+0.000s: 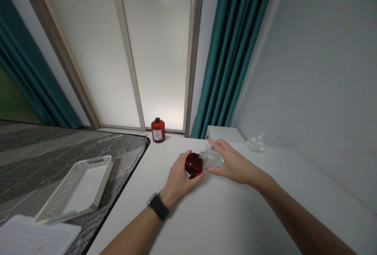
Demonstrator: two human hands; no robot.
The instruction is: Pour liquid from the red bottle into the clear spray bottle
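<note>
My left hand [179,174] is wrapped round a dark red bottle [193,164] that stands on the white table [188,215]. In my right hand [229,161] is a clear bottle [212,158], tipped on its side with its narrow end at the top of the red bottle. Whether the two mouths touch, I cannot tell. Farther back, a second red bottle [158,130] with a black cap and a white label stands upright, apart from both hands. A dark-banded watch [159,206] is on my left wrist.
A white perforated basket [81,188] and paper sheets [38,234] lie on the grey mattress [126,149] at left. Beyond my right hand are a white box [225,134] and crumpled clear plastic [257,143]. A teal curtain [232,51] hangs behind the table, with a wall at right.
</note>
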